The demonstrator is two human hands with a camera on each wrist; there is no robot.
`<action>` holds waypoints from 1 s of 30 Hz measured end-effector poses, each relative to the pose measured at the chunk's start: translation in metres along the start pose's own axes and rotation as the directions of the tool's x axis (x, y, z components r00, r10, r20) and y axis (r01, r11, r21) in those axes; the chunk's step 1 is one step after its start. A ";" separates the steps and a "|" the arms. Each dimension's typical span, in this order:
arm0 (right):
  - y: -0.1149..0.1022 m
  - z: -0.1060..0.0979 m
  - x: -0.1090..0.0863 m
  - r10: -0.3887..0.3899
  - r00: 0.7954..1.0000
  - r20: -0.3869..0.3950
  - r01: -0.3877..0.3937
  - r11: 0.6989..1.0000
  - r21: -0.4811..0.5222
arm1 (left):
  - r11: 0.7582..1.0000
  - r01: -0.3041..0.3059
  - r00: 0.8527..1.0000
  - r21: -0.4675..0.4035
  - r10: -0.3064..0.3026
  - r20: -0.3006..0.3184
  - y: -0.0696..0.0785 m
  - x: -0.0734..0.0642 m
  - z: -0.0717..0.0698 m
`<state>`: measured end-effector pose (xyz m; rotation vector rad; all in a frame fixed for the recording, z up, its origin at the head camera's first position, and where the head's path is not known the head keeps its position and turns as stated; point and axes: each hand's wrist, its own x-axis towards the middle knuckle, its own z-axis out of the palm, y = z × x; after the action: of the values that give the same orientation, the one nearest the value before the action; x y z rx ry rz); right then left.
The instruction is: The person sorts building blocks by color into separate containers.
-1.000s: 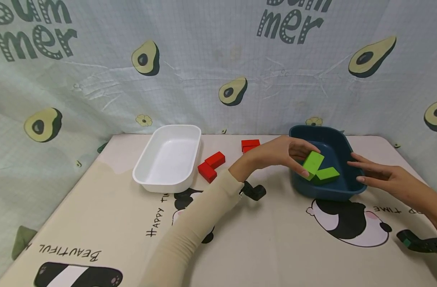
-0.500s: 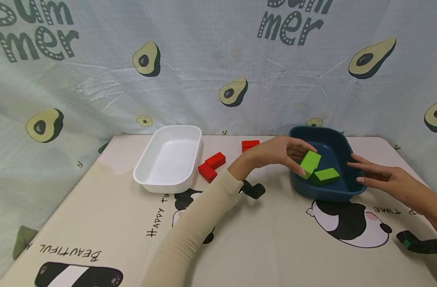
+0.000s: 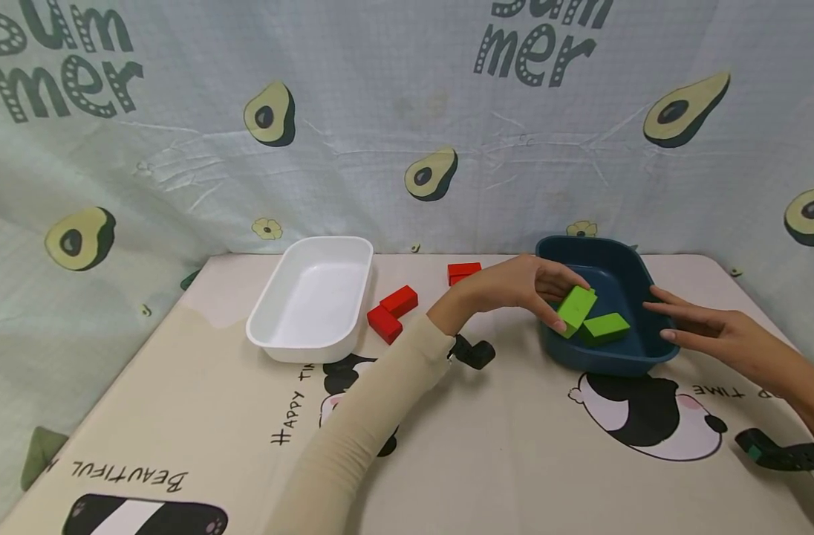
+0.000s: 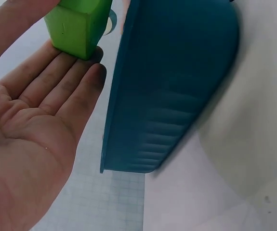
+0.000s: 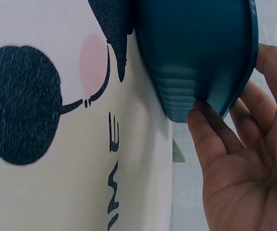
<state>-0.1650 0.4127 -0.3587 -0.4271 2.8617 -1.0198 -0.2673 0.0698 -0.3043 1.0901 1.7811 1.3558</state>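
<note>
My left hand (image 3: 507, 286) reaches over the left rim of a dark blue plastic basin (image 3: 614, 275). Between its thumb and fingers it pinches a lime-green block (image 3: 576, 308), which leans at a slant over the basin's near left part. A second green block (image 3: 605, 328) lies in the basin, just right of the held one. In the left wrist view, the green block (image 4: 73, 31) sits against the fingertips, beside the basin wall. On the basin's right side, my right hand (image 3: 721, 334) has loosely extended fingers at the rim and outer wall, as the right wrist view also shows.
A white plastic basin (image 3: 313, 297) stands to the left. Two red blocks (image 3: 392, 312) lie beside it, and more red (image 3: 463, 272) shows behind my left forearm. A printed cloth covers the table, with an avocado-patterned curtain (image 3: 353, 111) behind. Black cameras (image 3: 474, 353) sit at both wrists.
The held green block has shifted slightly left with the left hand, opening a gap to the green block in the basin. The right hand stays at the rim.
</note>
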 end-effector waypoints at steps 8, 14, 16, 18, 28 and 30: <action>-0.001 0.000 0.000 0.009 1.000 -0.002 -0.009 1.000 0.013 | 1.000 0.000 0.998 0.004 -0.001 0.060 0.006 0.006 -0.002; 0.000 0.001 0.000 0.001 1.000 -0.001 -0.001 1.000 0.003 | 1.000 0.021 0.996 0.000 -0.021 0.083 0.007 0.010 -0.003; 0.000 0.001 0.000 0.007 1.000 0.002 -0.007 1.000 0.008 | 0.999 0.037 0.996 -0.006 -0.037 0.085 0.007 0.010 -0.003; 0.001 0.001 -0.001 0.010 1.000 0.003 -0.010 1.000 0.004 | 0.999 0.054 0.995 -0.009 -0.053 0.083 0.006 0.010 -0.003; 0.001 0.000 0.002 0.017 1.000 0.006 -0.017 0.999 0.043 | 0.997 0.080 0.994 -0.002 -0.079 0.074 0.007 0.012 -0.005; 0.001 0.000 0.002 0.024 1.000 0.010 -0.025 0.999 0.043 | 0.996 0.087 0.993 0.007 -0.087 0.077 0.010 0.013 -0.006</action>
<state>-0.1674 0.4127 -0.3595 -0.3913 2.8242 -1.0700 -0.2762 0.0795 -0.2930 1.0408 1.7549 1.2422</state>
